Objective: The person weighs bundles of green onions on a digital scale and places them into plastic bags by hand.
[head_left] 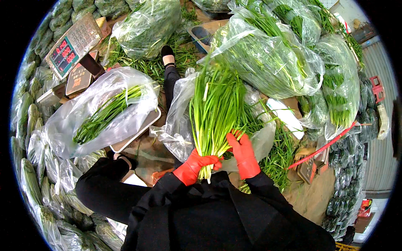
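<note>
Gripping a chive bunch (215,113) near its roots, the left hand (193,166) is closed; the right hand (243,154) steadies it, fingers spread. One bag (100,115) already lies on the scale tray (138,136) (many loose chives remain unbagged).

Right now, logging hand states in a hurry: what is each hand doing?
Left hand: closed around the stem end of the bunch of green chives.
Right hand: fingers mostly open, laid against the same bunch's side.

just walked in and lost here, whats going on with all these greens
A person in red gloves holds a bunch of long green chives upright. The left hand grips its pale stem end; the right hand rests against its side. Beside them, a clear bag of chives lies on a scale tray.
</note>
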Motion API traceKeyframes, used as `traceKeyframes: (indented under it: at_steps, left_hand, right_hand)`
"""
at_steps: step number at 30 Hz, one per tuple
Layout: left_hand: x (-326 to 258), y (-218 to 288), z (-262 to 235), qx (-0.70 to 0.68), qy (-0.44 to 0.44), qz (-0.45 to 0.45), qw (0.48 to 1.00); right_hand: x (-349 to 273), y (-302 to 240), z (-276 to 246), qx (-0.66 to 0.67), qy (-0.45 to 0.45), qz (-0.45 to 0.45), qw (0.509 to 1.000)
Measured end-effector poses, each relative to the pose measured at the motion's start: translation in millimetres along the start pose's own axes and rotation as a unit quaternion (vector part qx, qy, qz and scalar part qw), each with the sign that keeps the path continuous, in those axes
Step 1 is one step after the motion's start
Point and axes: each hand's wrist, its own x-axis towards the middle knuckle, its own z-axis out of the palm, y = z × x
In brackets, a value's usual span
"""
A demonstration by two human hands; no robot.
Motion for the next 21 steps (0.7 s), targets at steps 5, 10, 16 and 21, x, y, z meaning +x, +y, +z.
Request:
traceKeyframes:
  at_steps: [5,10,16,21]
  left_hand:
    - [-2.4,2.1,-9.2,-0.012,0.007,0.011,1.0]
    - [-3.1,0.0,-13.3,0.016,-0.007,0.017,1.0]
    - [-3.8,2.3,-12.7,0.055,-0.013,0.018,0.998]
    - [0.9,0.4,-17.9,-0.019,0.062,0.047,0.997]
  right_hand:
    - [-5.2,0.3,3.1,0.016,0.013,-0.066,0.998]
    - [-9.9,-30.3,16.5,0.189,0.104,0.061,0.975]
    - [13.7,-10.4,6.3,-0.003,0.048,0.045,0.998]
    - [-26.4,-29.8,-8.8,-0.024,0.024,0.091,0.995]
